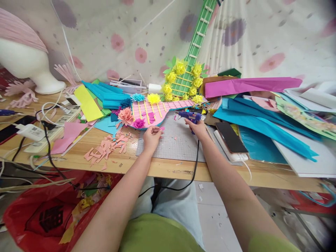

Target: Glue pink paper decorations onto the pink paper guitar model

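Between the fingers of my left hand [151, 139] is a small pink paper petal [162, 128], just in front of a pink paper guitar [168, 107]. My right hand [198, 128] grips a blue hot glue gun [191, 116], its nozzle pointing left toward the guitar; a black cord runs down from its handle. Yellow strips cross the guitar's body, and paper flowers sit along its edge: a salmon flower [125, 116], a magenta flower [139, 123] and a yellow flower [154, 98]. Loose magenta petals [151, 117] lie on its face. Both hands are above a grey cutting mat [178, 148].
A green paper guitar [193, 52] with yellow flowers leans at the back. Salmon paper scraps [105, 148] lie left of the mat. To the right are a phone [231, 137] on a white power strip and blue paper sheets [262, 122]. A red bag [47, 213] hangs below the table edge.
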Demonstrator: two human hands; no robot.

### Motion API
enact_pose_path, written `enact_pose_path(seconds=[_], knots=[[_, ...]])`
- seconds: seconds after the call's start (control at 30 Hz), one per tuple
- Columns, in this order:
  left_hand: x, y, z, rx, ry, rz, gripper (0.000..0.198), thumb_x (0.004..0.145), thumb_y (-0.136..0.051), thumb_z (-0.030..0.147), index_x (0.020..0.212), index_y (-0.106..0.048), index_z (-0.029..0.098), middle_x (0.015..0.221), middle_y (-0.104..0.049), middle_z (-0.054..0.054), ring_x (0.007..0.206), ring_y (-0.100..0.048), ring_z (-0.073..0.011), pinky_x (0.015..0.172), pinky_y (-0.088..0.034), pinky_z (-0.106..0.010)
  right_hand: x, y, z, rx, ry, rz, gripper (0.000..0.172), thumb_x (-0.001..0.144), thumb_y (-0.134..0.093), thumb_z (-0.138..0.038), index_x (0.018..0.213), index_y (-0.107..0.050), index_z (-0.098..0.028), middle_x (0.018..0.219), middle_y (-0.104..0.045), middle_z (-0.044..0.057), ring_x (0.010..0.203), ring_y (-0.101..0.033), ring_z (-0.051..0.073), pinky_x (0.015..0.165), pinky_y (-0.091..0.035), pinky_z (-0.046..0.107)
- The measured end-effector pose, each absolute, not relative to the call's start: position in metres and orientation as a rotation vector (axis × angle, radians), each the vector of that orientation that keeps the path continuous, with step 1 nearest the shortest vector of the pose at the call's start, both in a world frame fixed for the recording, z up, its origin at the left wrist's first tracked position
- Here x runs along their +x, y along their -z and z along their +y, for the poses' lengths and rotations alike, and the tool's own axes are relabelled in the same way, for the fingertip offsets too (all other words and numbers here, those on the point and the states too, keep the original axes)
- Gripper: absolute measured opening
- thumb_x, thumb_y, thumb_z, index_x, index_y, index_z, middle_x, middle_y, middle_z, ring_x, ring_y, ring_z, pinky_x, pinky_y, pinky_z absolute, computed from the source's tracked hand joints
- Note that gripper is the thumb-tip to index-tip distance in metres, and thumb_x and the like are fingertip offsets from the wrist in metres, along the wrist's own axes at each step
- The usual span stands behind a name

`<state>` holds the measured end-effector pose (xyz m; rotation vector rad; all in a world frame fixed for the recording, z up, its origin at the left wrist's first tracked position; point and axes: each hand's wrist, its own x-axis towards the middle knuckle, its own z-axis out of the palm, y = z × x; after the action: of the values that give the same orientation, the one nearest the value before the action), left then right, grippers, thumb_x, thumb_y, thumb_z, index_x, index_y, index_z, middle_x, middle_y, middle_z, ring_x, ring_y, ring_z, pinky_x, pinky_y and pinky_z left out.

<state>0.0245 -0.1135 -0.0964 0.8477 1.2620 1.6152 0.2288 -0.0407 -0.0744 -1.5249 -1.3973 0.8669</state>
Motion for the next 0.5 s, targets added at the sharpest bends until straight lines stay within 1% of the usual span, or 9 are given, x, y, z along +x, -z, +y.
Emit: enact_pose_path(seconds=[0.1, 0.2, 0.37, 0.5], knots=[[0.024, 0.095, -0.115, 0.883, -1.628, 1.217, 0.032, 0.06, -0.075, 0.037, 0.077, -0.058, 0.017, 0.076, -0.069, -0.003, 0.066, -0.067, -0.0142, 0.05, -0.052, -0.021, 0.228, 0.08, -0.031, -1.608, -0.732, -1.378, 0.046, 0.06, -0.066, -0.061, 0.072, -0.064, -0.016, 0.056, -0.057, 0.003, 0.057, -0.053, 0.017, 0.054, -0.041, 0.028], [0.022, 0.09, -0.119, 0.892, -1.623, 1.194, 0.03, 0.06, -0.075, 0.038, 0.075, -0.059, 0.017, 0.075, -0.068, -0.003, 0.067, -0.066, -0.0144, 0.049, -0.051, -0.021, 0.224, 0.084, -0.025, -1.705, -0.636, -1.447, 0.047, 0.062, -0.066, -0.059, 0.079, -0.066, -0.015, 0.071, -0.066, 0.01, 0.073, -0.062, 0.024, 0.065, -0.046, 0.032], [0.008, 0.064, -0.128, 0.813, -1.635, 1.197, 0.029, 0.057, -0.076, 0.034, 0.072, -0.058, 0.017, 0.069, -0.064, 0.0, 0.067, -0.067, -0.0167, 0.047, -0.05, -0.022, 0.218, 0.085, -0.027, -1.793, -0.562, -1.529, 0.051, 0.066, -0.065, -0.06, 0.089, -0.065, -0.015, 0.087, -0.069, 0.014, 0.084, -0.064, 0.028, 0.076, -0.047, 0.037], [-0.019, 0.031, -0.131, 0.791, -1.744, 1.208, 0.026, 0.057, -0.076, 0.027, 0.071, -0.057, 0.017, 0.066, -0.063, 0.001, 0.063, -0.067, -0.0163, 0.048, -0.05, -0.022, 0.217, 0.08, -0.033, -1.698, -0.429, -1.514, 0.064, 0.062, -0.068, -0.059, 0.106, -0.057, -0.014, 0.102, -0.065, 0.016, 0.092, -0.061, 0.026, 0.082, -0.047, 0.039]])
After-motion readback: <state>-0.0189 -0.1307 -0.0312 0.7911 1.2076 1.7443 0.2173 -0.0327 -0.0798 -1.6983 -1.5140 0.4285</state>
